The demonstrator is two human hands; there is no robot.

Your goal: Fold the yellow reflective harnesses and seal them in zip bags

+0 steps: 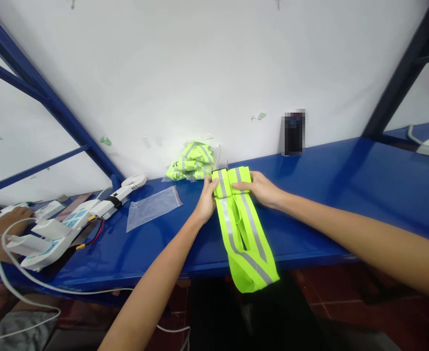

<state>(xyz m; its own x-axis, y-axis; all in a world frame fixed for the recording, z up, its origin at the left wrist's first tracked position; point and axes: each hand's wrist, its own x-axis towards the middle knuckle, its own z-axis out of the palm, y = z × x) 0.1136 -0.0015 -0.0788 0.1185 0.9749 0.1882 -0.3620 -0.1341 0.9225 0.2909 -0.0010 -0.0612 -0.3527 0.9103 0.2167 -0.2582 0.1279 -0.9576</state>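
Both of my hands grip a neon yellow reflective belt (252, 229) with grey stripes. My left hand (207, 199) pinches its folded left part, thumb on top, close to a dark buckle-like edge. On the other side, my right hand (261, 189) holds the folded right part with the thumb across the front. A long loop of the belt hangs down past the front edge of the table. Just behind my left hand lies a pile of similar neon belts (195, 161) in clear plastic. To the left, a clear zip bag (154, 207) lies flat on the table.
The blue table (331, 195) stands against a white wall. On its left are a power strip with plugs (53, 239), white cables and a small white fan (134, 181). A blurred dark object (293, 134) leans on the wall. Another person's hand (11, 224) is at far left.
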